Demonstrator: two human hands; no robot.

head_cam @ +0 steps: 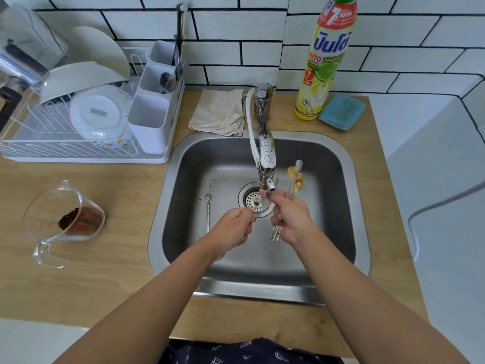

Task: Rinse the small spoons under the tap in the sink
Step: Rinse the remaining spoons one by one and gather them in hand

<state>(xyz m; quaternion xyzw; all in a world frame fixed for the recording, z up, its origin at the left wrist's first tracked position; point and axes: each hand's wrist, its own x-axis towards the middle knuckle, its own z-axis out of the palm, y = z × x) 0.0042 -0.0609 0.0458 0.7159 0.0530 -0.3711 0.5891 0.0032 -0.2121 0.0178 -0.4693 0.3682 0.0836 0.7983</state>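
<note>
Centre frame, left hand (233, 227) pinches one thin spoon (258, 203) under the tap (266, 164), right hand (290, 219) grips a spoon bunch (295, 179); light, stiff, likely slippery wet, hold mid-handle.

- Bright, even, diffuse daylight; cool cast on the white tiles (262, 24).
- Shadows soft and faint; darker shading inside the sink (349, 206) along its left and near walls.
- Mild glare on the tap (263, 122) chrome and the sink's near rim.
- Strong wide-angle bending: tile lines curve, counter edges bow toward the corners.
- Slight softness at far-left edge and around the drying rack (65, 143); centre sharp.
</note>
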